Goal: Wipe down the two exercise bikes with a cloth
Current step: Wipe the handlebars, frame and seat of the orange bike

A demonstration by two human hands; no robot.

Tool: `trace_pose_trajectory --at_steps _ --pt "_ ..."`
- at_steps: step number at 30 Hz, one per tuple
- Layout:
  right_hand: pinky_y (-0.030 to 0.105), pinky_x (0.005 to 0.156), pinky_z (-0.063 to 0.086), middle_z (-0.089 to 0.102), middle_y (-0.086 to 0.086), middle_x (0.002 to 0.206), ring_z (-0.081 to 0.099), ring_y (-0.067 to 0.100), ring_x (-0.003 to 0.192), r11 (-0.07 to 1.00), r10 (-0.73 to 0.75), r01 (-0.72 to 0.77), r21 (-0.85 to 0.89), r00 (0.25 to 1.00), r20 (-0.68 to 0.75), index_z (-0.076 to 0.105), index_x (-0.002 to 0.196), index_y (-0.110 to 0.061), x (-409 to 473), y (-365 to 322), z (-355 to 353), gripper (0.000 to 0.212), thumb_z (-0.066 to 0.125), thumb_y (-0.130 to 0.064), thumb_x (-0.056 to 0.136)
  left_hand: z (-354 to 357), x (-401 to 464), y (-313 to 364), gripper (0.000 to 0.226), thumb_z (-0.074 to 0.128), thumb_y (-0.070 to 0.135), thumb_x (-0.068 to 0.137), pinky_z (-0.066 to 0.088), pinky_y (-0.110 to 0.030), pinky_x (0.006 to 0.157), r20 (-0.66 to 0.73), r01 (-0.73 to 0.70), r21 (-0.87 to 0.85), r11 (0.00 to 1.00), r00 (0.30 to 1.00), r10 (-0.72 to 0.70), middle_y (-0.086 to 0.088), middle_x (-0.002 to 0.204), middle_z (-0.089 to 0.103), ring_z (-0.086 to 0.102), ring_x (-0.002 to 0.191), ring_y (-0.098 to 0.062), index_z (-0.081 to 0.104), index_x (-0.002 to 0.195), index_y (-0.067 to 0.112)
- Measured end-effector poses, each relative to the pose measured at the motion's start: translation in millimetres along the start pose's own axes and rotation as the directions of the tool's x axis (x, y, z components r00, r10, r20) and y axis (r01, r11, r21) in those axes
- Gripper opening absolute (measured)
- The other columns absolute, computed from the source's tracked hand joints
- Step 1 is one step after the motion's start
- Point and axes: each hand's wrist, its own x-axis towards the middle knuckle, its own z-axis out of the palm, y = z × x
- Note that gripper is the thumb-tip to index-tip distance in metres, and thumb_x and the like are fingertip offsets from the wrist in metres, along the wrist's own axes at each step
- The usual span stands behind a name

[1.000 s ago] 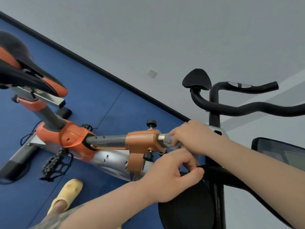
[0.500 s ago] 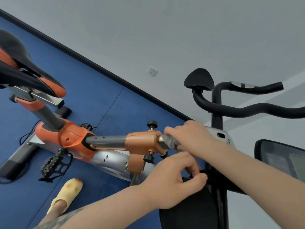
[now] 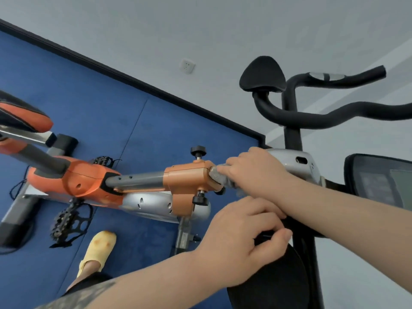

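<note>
The left hand [image 3: 243, 239] reaches in from the lower left on a bare forearm, its grip curled, thumb and fingers pinching the dark rim of a black padded part [image 3: 274, 284] at the bottom of the view. Above it the right hand [image 3: 256, 170] comes across from the right, its grip closed round a grey, fuzzy cloth [image 3: 219, 177] and pressing it against the end of the orange clamp block [image 3: 189, 177] on the orange bike [image 3: 89, 181]. That bike has glossy orange shells, a grey perforated tube, a silver cover with round holes, black knobs [image 3: 198, 150] and a toothed black pedal [image 3: 66, 219]; its saddle [image 3: 20, 117] is orange and black. A foot in a yellow slipper [image 3: 100, 248] stands beneath it on the blue floor mat [image 3: 89, 97]. To the right stands the black bike [image 3: 289, 121], with foam-wrapped curving handlebars [image 3: 334, 117], a silver housing and a dark screen [image 3: 383, 179]. A black skirting divides the mat from the pale grey wall, which carries a white socket [image 3: 187, 66].
</note>
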Motion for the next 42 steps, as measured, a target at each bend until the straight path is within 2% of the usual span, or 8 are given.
trace_pose_trajectory --at_steps 6,9,13,20,25,29,33,42 --pt "0.029 0.048 0.023 0.059 -0.004 0.089 0.045 0.019 0.065 0.998 0.039 -0.042 0.039 0.996 0.082 0.061 0.105 -0.023 17 -1 -14 0.018 0.054 -0.013 0.092 -2 1 -2 0.032 0.052 0.034 0.095 0.048 -0.035 0.084 0.035 0.001 0.005 1.000 0.999 -0.001 0.006 0.110 0.066 0.060 0.101 -0.010 0.072 0.078 0.015" --pt "0.034 0.073 0.039 0.057 -0.007 0.103 0.053 0.020 0.085 0.997 -0.034 0.032 0.066 0.999 0.024 0.056 0.110 -0.028 -7 5 -7 0.026 0.049 -0.011 0.092 -3 2 -1 0.034 0.053 0.035 0.095 0.048 -0.034 0.080 0.034 -0.028 0.033 0.999 0.999 0.027 0.006 0.110 0.068 0.060 0.096 -0.011 0.072 0.076 0.014" --pt "0.041 0.098 0.033 0.054 -0.003 0.120 0.052 0.024 0.106 0.994 -0.012 0.013 0.104 1.000 -0.013 0.050 0.124 -0.027 -17 3 1 0.040 0.040 -0.007 0.091 -1 1 -4 0.033 0.055 0.035 0.093 0.048 -0.036 0.076 -0.011 -0.071 0.075 0.995 0.997 0.072 0.006 0.108 0.068 0.060 0.097 -0.010 0.073 0.074 0.016" --pt "0.037 0.093 0.037 0.057 -0.004 0.107 0.058 0.022 0.096 0.997 -0.009 0.004 0.082 0.998 0.057 0.047 0.129 -0.027 -9 6 -7 0.047 0.055 -0.011 0.085 1 2 -6 0.035 0.054 0.036 0.092 0.039 -0.030 0.067 -0.047 -0.115 0.142 0.983 0.991 0.123 0.006 0.095 0.066 0.052 0.079 -0.009 0.070 0.067 0.017" --pt "0.032 0.066 0.030 0.061 -0.002 0.093 0.047 0.022 0.071 0.984 0.127 -0.148 0.099 0.973 0.193 0.054 0.109 -0.020 17 -4 -23 0.019 0.059 -0.021 0.090 -1 2 -4 0.037 0.053 0.036 0.093 0.040 -0.033 0.065 -0.019 -0.100 0.098 0.990 0.995 0.102 0.004 0.095 0.066 0.052 0.077 -0.013 0.071 0.068 0.015" --pt "0.030 0.069 0.027 0.047 -0.007 0.075 0.051 0.016 0.072 0.969 0.165 -0.213 0.126 0.936 0.310 0.058 0.100 -0.026 18 7 -28 0.021 0.059 -0.044 0.090 -2 2 -3 0.038 0.052 0.035 0.094 0.040 -0.033 0.065 -0.002 -0.104 0.117 0.988 0.994 0.105 0.003 0.095 0.066 0.051 0.075 -0.014 0.071 0.068 0.014" --pt "0.030 0.072 0.026 0.039 -0.008 0.066 0.032 0.012 0.053 0.991 0.114 -0.126 0.033 0.960 0.255 0.051 0.089 -0.023 12 -2 -23 0.010 0.061 -0.024 0.088 -2 2 -3 0.034 0.055 0.034 0.092 0.043 -0.034 0.067 -0.008 -0.095 0.107 0.990 0.995 0.096 0.003 0.093 0.066 0.057 0.079 -0.015 0.073 0.070 0.016" --pt "0.031 0.072 0.025 0.048 -0.008 0.074 0.039 0.013 0.059 0.993 0.100 -0.114 0.042 0.963 0.250 0.051 0.096 -0.024 12 4 -23 0.014 0.062 -0.027 0.088 -1 3 -4 0.034 0.055 0.034 0.091 0.041 -0.032 0.065 -0.020 -0.110 0.141 0.984 0.993 0.114 0.004 0.093 0.066 0.055 0.076 -0.014 0.073 0.068 0.016"
